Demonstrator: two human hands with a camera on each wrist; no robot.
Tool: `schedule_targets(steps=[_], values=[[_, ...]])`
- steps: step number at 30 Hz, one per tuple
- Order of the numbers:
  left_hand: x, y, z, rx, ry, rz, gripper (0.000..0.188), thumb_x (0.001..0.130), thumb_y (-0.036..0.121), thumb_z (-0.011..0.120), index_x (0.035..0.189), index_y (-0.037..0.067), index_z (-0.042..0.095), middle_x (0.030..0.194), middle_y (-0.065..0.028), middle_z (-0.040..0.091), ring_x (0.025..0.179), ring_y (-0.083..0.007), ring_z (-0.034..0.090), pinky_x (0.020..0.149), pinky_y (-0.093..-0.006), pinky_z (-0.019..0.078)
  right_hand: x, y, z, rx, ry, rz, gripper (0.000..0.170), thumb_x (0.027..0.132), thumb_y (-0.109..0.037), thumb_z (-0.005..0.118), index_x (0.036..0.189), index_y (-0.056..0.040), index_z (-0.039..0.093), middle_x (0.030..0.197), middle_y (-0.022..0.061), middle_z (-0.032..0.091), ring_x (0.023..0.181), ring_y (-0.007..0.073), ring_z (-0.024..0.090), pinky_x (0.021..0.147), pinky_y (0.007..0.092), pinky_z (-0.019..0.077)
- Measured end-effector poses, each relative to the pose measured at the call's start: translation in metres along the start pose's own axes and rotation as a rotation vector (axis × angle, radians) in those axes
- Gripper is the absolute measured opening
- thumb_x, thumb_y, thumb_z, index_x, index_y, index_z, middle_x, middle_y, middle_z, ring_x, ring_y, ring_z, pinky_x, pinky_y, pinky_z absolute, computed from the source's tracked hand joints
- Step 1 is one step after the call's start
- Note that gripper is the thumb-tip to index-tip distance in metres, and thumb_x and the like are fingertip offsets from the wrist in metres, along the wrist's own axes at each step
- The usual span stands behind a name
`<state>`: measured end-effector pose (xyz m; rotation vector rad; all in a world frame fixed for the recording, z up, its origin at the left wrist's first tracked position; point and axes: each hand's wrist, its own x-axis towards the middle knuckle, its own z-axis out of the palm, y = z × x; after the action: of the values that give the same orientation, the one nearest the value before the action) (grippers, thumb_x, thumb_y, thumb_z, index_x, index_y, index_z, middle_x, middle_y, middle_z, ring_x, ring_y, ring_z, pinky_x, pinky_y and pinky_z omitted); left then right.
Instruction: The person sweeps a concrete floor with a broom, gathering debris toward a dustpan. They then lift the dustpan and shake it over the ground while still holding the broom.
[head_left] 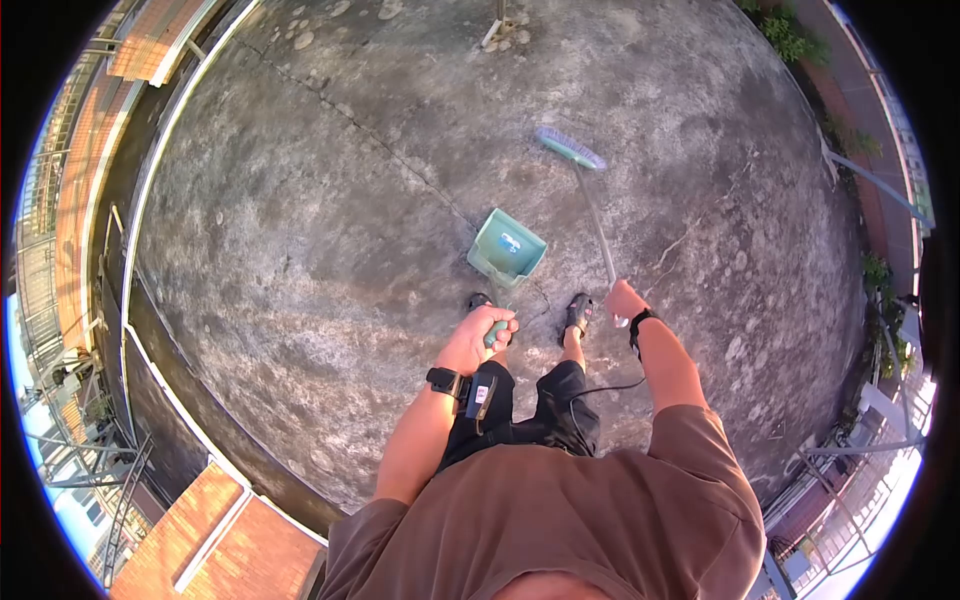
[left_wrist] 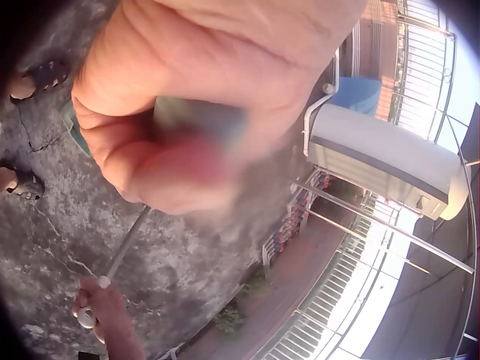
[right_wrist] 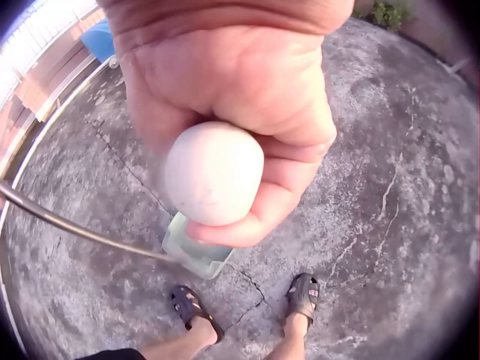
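A green dustpan (head_left: 508, 247) lies just in front of the feet, its handle gripped by my left hand (head_left: 478, 338). My right hand (head_left: 626, 300) holds the broom's pale stick (head_left: 598, 222) near its top end. Beyond the dustpan and to its right is the broom head (head_left: 571, 148), green with light bristles, over the concrete. In the right wrist view, the stick's white rounded end (right_wrist: 214, 174) pokes out of my curled right hand (right_wrist: 240, 90). The left wrist view shows my left hand (left_wrist: 187, 97) curled round the handle, most of which the fingers hide.
Cracked, stained concrete (head_left: 350, 220) spreads all around. Two sandalled feet stand behind the dustpan. A thin cable (head_left: 610, 387) runs from the waist to the right wrist. A post base (head_left: 492, 33) stands at the far edge; a white-edged low wall (head_left: 150, 190) curves along the left.
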<state>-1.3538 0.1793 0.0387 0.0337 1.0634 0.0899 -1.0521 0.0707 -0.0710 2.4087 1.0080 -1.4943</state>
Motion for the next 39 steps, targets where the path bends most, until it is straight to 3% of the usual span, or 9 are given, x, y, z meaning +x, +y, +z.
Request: schedule_targets(steps=[4,9,15,19,22,30,32,34,39], values=[[0.020,0.004,-0.012,0.040,-0.100,-0.026,0.011,0.080,0.009,0.053,0.073,0.004,0.047,0.067,-0.0043,0.050,0.046,-0.0066,0.042,0.036,-0.0189,0.0313,-0.070,0.044,0.055,-0.167,-0.192,0.131,0.025,0.070,-0.012,0.053,0.084,0.0094,0.052,0.075,0.0219,0.062,0.074,0.0292,0.064,0.061,0.0381,0.0501],[0.011,0.006,-0.011,-0.009,-0.163,0.123,0.012,0.079,0.012,0.055,0.075,0.002,0.049,0.068,-0.0057,0.050,0.050,-0.0080,0.044,0.039,-0.0181,0.0334,-0.157,0.072,0.045,0.061,-0.500,0.083,0.019,0.070,-0.011,0.058,0.075,0.0062,0.052,0.055,0.0119,0.056,0.046,0.0208,0.058,0.043,0.0347,0.0461],[-0.008,0.015,-0.007,-0.028,-0.152,0.147,0.014,0.080,0.015,0.055,0.076,0.001,0.052,0.070,-0.0025,0.051,0.052,-0.0063,0.043,0.046,-0.0178,0.0352,-0.189,0.054,0.009,0.340,-0.282,0.112,0.017,0.070,-0.008,0.062,0.071,0.0008,0.048,0.049,0.0070,0.049,0.039,0.0157,0.049,0.037,0.0307,0.0414],[-0.006,0.010,-0.003,0.071,-0.126,0.352,0.015,0.082,0.015,0.054,0.078,0.001,0.052,0.072,-0.0027,0.052,0.052,-0.0060,0.042,0.044,-0.0174,0.0339,-0.138,0.073,-0.021,0.398,-0.118,0.065,0.015,0.071,-0.005,0.060,0.072,0.0017,0.047,0.050,0.0070,0.049,0.039,0.0151,0.049,0.034,0.0302,0.0399],[0.013,0.015,-0.011,-0.017,-0.038,0.003,0.015,0.079,0.015,0.056,0.071,0.003,0.052,0.058,-0.0011,0.049,0.041,-0.0065,0.038,0.036,-0.0181,0.0303,-0.063,0.083,-0.065,0.296,-0.011,0.002,0.012,0.070,-0.006,0.058,0.068,0.0024,0.049,0.051,0.0072,0.049,0.041,0.0157,0.050,0.035,0.0310,0.0399],[-0.003,0.011,-0.004,0.043,-0.033,0.066,0.015,0.084,0.012,0.053,0.077,-0.001,0.052,0.067,-0.0032,0.050,0.048,-0.0042,0.041,0.036,-0.0162,0.0284,0.096,0.062,-0.149,0.215,0.064,-0.033,0.014,0.066,-0.006,0.057,0.059,0.0059,0.055,0.053,0.0135,0.056,0.049,0.0206,0.058,0.041,0.0340,0.0434],[0.003,0.006,-0.006,-0.020,-0.005,0.046,0.014,0.083,0.013,0.053,0.078,-0.001,0.052,0.067,-0.0031,0.050,0.048,-0.0042,0.041,0.036,-0.0162,0.0280,0.173,0.122,-0.104,-0.088,-0.049,-0.607,0.013,0.064,-0.005,0.058,0.055,0.0046,0.056,0.056,0.0149,0.059,0.053,0.0222,0.061,0.044,0.0344,0.0459],[0.002,0.004,-0.007,-0.059,0.022,-0.008,0.014,0.082,0.013,0.055,0.079,-0.001,0.051,0.067,-0.0029,0.049,0.048,-0.0041,0.040,0.036,-0.0165,0.0277,0.115,0.083,-0.075,0.149,-0.031,-0.081,0.009,0.065,-0.004,0.058,0.062,0.0044,0.057,0.058,0.0163,0.059,0.055,0.0244,0.062,0.047,0.0352,0.0481],[0.001,0.006,-0.006,0.031,0.041,-0.022,0.016,0.081,0.014,0.057,0.078,-0.001,0.051,0.066,-0.0016,0.049,0.046,-0.0037,0.040,0.037,-0.0162,0.0282,-0.022,0.090,0.004,0.074,-0.245,-0.008,0.028,0.069,-0.010,0.058,0.083,0.0100,0.045,0.064,0.0177,0.058,0.060,0.0264,0.062,0.046,0.0363,0.0473]])
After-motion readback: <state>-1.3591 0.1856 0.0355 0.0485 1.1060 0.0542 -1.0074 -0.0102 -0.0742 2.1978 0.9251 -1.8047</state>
